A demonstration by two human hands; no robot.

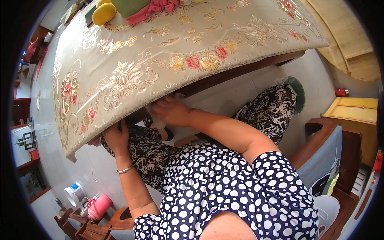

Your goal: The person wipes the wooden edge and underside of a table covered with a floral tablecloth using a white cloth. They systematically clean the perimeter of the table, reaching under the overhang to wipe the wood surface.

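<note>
My right hand (171, 110) is at the table's near edge, its fingers bent and partly under the overhanging tablecloth (160, 76). Thin, see-through plastic, which looks like a bag (158, 122), shows around these fingers and hangs below them. My left hand (116, 138), with a silver bangle (125, 169) on the wrist, reaches up to the cloth's edge further left. Its fingertips pass out of sight there, so what they touch is hidden. A dark gap under the table edge lies between the two hands.
On the table stand a yellow rounded object (104, 14), a green container (130, 6) and a pink cloth (156, 9). A green bin (298, 96) is on the floor beyond my right knee. Wooden chair (320, 148) at right; pink jug (100, 207) and white bucket (74, 195) at lower left.
</note>
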